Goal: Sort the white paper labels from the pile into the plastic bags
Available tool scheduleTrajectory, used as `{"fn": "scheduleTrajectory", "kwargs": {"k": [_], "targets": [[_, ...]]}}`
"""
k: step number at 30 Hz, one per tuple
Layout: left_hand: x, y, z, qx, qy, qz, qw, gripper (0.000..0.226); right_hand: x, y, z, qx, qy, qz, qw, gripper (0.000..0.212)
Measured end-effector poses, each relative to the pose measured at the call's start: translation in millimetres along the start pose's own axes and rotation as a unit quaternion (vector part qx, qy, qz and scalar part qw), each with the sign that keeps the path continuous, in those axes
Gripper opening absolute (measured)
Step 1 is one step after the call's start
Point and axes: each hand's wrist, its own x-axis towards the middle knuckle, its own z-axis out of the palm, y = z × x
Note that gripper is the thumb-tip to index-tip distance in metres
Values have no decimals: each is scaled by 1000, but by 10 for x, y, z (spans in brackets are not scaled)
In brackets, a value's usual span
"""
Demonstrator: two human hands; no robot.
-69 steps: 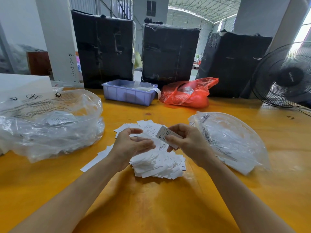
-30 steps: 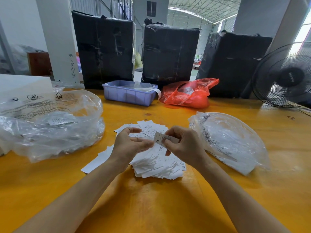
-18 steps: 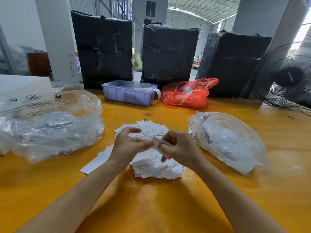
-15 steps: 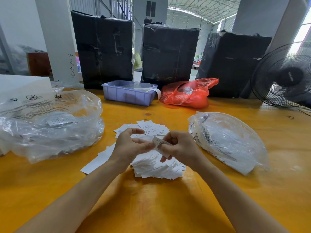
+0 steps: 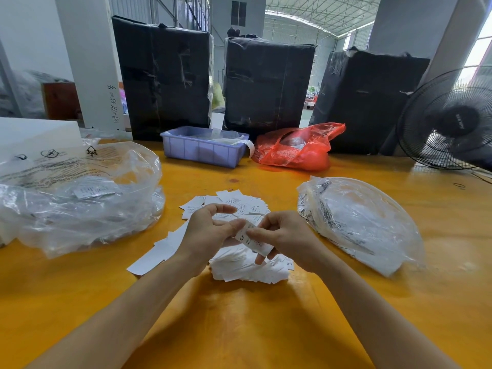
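Head view — both hands, left hand (image 5: pixel 205 233), right hand (image 5: pixel 286 237), pinching one label (image 5: pixel 251 239) (two clear bags (image 5: pixel 80 198)).

Orange table (image 5: pixel 239 328), black-wrapped bales (image 5: pixel 162 75) behind, white pillar (image 5: pixel 87 62), fan (image 5: pixel 452 121), daylit warehouse roof (image 5: pixel 306 12)

Warehouse or factory floor: black-wrapped bales (image 5: pixel 269 81), steel truss roof (image 5: pixel 319 14), packing table (image 5: pixel 239 315), pedestal fan (image 5: pixel 450 121).

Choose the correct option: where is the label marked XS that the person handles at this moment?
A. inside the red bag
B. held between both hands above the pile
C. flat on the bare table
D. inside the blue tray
B: the label is pinched by the left hand and the right hand above the pile.
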Motion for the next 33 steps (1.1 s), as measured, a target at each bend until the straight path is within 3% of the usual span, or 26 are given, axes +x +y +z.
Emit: {"fn": "scheduleTrajectory", "kwargs": {"k": [4,9,17,33], "targets": [[-1,5,-10,-13,11,-8,1000,30,0,5,-6,-11,-9,14,1000,18],[-14,41,-16,-94,32,-34,994,44,14,-4,-73,-27,58,-21,998,16],[-31,80,0,-94,29,-37,994,41,2,-32,-72,-46,106,-76,990,20],[-20,77,-16,-68,11,-39,997,34,32,59,-82,-55,57,-70,994,19]]}}
